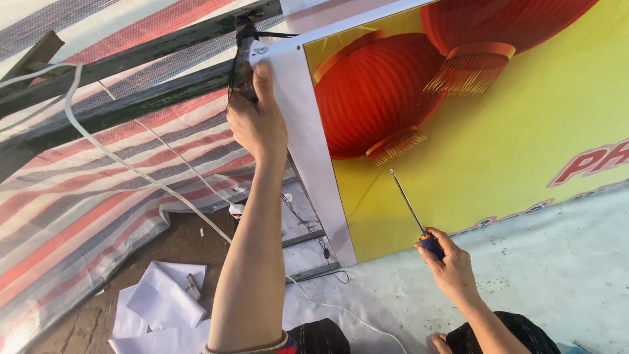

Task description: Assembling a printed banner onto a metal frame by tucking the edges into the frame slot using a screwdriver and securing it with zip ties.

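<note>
Left hand (257,121) raised, arm stretched up, closed on banner (498,131) white corner edge; dark bar (131,105) alongside. Right hand (449,262) lowered, screwdriver (411,211) gripped, tip kept against banner, open room around.

Light: bright warm daylight, seemingly low from the left | Glare: the yellow banner (498,131) shone evenly, its white edge washed pale | Shadows: soft ones lay under the striped tarpaulin (85,196) and on the ground at lower left | Focus: sharp throughout | Distortion: slight wide-angle bowing toward the frame's edges.
</note>
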